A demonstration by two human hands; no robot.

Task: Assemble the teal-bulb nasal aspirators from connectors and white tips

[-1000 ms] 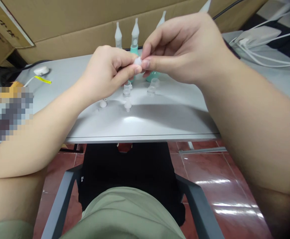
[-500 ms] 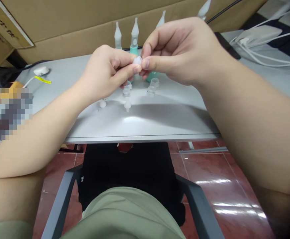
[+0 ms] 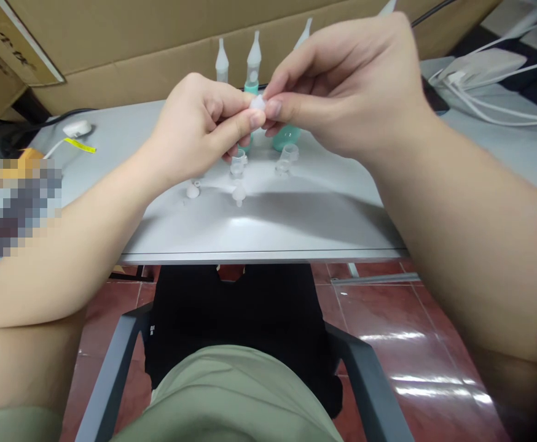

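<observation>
Between the fingertips of both hands is a small white translucent tip [image 3: 258, 103], mostly covered by the fingers. My left hand [image 3: 208, 116] pinches it from the left with thumb and forefinger. From the right, the thumb and forefinger of my right hand [image 3: 333, 92] close on it too. Behind the hands stand green squeeze bulbs with pointed white nozzles, including a nozzle [image 3: 254, 58] and a green bulb [image 3: 286, 137]. Below the hands lie a clear plastic cup piece [image 3: 238, 164], another clear connector [image 3: 287, 158], and two small white tips, a left one [image 3: 193, 191] and a right one [image 3: 239, 194].
A grey table [image 3: 268, 236] has a cardboard wall [image 3: 134, 49] along its back. White cables [image 3: 480, 101] run at the right. A white plug-like piece [image 3: 77, 128] and a yellow tag [image 3: 80, 145] sit at the left. The chair's armrests flank my lap.
Both hands, still pinching the white tip, have shifted slightly up; the right hand has turned a little and risen at the back. The pieces on the table stay put.
</observation>
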